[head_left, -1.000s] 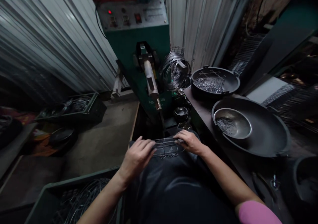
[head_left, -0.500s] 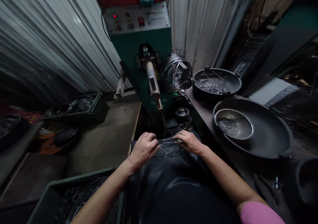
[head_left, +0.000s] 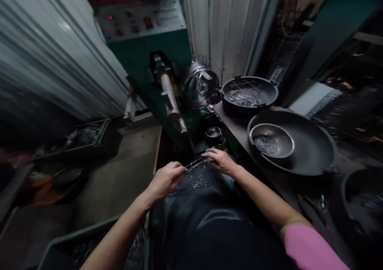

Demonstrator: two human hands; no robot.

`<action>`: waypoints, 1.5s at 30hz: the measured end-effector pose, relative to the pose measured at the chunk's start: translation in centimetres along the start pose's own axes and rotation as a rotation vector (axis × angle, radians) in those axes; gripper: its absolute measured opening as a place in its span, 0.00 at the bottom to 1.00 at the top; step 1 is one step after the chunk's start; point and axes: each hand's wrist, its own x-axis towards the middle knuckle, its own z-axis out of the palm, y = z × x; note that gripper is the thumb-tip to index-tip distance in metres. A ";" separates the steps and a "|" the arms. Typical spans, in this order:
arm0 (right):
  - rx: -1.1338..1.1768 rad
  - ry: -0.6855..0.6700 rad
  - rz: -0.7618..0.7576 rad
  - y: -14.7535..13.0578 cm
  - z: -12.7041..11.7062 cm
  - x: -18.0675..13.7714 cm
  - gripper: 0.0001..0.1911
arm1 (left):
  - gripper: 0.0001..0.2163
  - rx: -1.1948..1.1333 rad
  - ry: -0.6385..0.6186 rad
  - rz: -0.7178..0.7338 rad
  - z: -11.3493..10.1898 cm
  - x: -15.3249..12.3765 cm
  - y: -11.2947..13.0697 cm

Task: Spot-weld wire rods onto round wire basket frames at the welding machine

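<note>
A small wire frame is held over my lap between both hands, tilted up to the right. My left hand pinches its left end with curled fingers. My right hand grips its right end. A little heap of short metal pins lies on the dark apron just below the frame. Straight ahead stands a green machine with a metal arm pointing down toward my hands.
A steel bowl of pins sits inside a large dark pan on the right bench. A second pan holds wire pieces, beside a wire coil. Green crates with wire parts stand at the lower left and the far left.
The view has swung, so everything sits further left and is blurred. The wire frame has tilted up at its right end, and my left hand has closed into a tighter pinch.
</note>
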 end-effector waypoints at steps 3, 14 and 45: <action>0.078 0.147 0.211 0.8 -0.7 -2.7 0.16 | 0.13 -0.002 0.046 -0.015 0.3 0.0 -0.5; -0.344 0.451 1.108 11.6 -14.2 -15.5 0.15 | 0.16 0.102 0.071 0.132 1.3 1.1 -0.3; -0.787 -0.259 1.308 5.3 -8.7 -29.5 0.19 | 0.22 -0.871 -0.144 -0.463 -1.7 3.6 -0.2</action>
